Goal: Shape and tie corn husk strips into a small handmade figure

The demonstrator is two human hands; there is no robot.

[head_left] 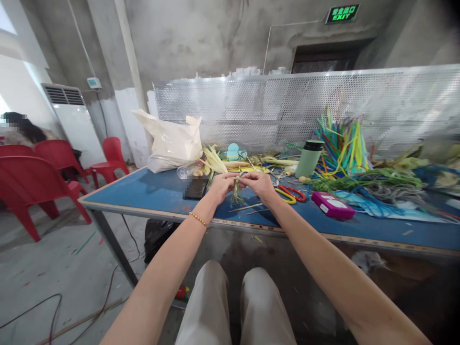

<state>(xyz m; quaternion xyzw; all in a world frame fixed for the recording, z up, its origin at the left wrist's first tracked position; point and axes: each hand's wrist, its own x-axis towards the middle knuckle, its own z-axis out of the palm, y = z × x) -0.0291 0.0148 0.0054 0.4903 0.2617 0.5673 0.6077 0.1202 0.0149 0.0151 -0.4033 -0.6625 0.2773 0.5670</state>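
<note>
Above the near part of the blue table [122, 189], my two hands meet around a small bundle of greenish, straw-like corn husk strips [236, 194]. My left hand [222, 188] pinches it from the left, fingers closed. From the other side my right hand [261, 186] grips its top between thumb and fingers. The loose strip ends hang below the fingertips, and part of the bundle is hidden by them. Scissors with red handles [301, 192] and a yellow-handled pair [286, 196] lie just right of my right hand. Thin sticks [247, 207] rest under the bundle.
A dark flat object [195, 188] lies left, before a white plastic bag [176, 139] and pale husks [214, 160]. To the right are a green bottle [309, 158], a purple box [333, 205], green cords [370, 179] and colourful strips [345, 143]. Red chairs [32, 182] stand left, near a seated person.
</note>
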